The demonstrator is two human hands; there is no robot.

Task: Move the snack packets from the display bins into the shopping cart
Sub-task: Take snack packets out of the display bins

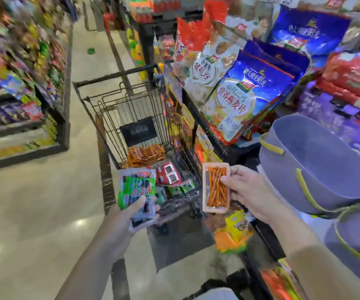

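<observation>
Head view: two lots of snack packets are in hand, both held up at the near end of the shopping cart (118,77). The orange stick packet (216,187) stands upright in the right hand (243,188). The thumb presses its front face at the right edge and the fingers curl behind, so the packet projects leftward, clear of the palm. The green-labelled packets (138,189), apparently several stacked, lie across the left hand (127,215). The thumb clamps them from above, the fingers support from beneath, and most of the stack extends beyond the fingertips. Judgement: these edge grips leave each lot free to drop once released. The left lot overlaps the cart's near left corner; the right lot appears just beside its right wall. Inside the basket lie an orange packet stack (145,155) and red packets (168,175). A grey bin (317,161) stands at right, with large cereal bags (239,94) above it.
</observation>
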